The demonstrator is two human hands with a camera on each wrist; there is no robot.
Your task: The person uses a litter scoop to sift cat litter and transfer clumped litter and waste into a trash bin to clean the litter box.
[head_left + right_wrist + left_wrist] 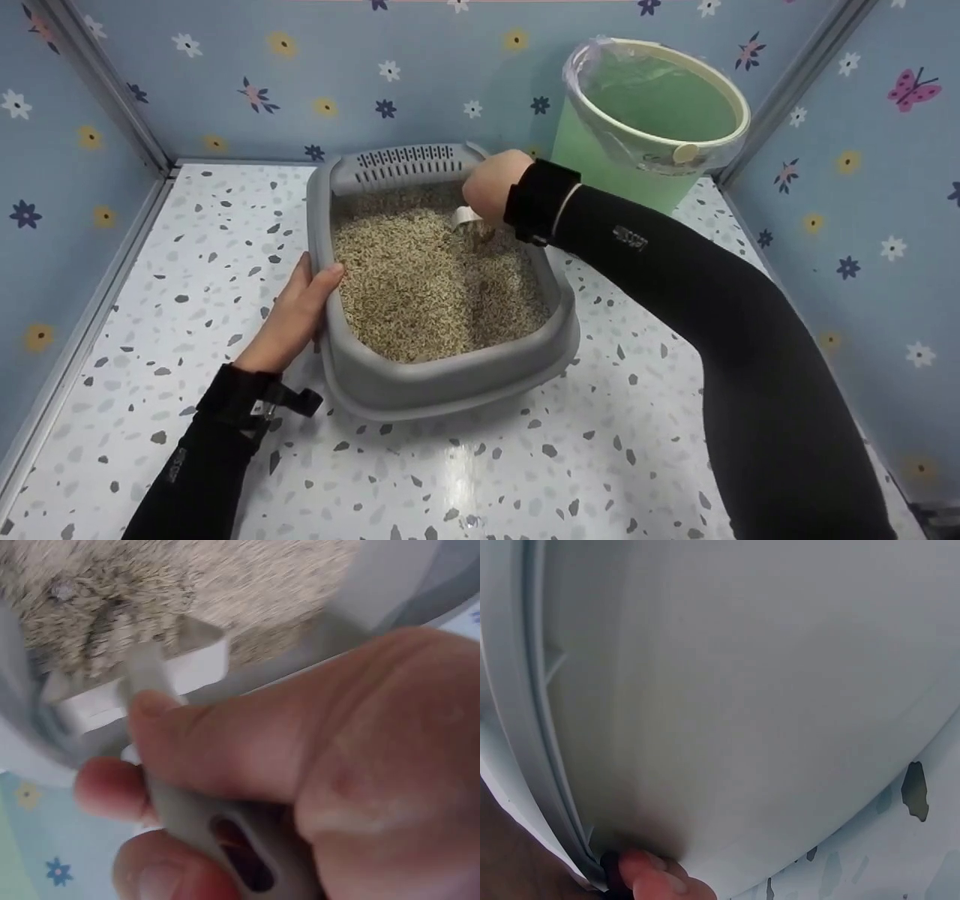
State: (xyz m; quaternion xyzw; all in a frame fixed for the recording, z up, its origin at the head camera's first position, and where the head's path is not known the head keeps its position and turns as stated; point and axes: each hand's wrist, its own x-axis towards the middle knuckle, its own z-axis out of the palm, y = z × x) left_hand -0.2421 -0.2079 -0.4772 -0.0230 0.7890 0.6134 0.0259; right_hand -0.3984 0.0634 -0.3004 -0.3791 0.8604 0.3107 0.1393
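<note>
A grey litter box (450, 386) stands on the speckled floor, holding beige granular litter (401, 289). My left hand (295, 311) grips its left rim, thumb over the top edge. In the left wrist view, the fingertips (667, 881) curl under the rim against the outer wall (742, 705). At the box's back right, my right hand (496, 186) holds a litter scoop (466, 217) down in the litter. The right wrist view shows fingers and thumb wrapped around the scoop's grey slotted handle (191, 821); its pale head (199, 669) sits among the granules, front part hidden.
Behind the box to the right stands a green bin (622, 165) with a clear plastic liner over its cream rim. Flower-patterned panels (420, 75) enclose the back and both sides. Speckled white floor (450, 480) surrounds the box.
</note>
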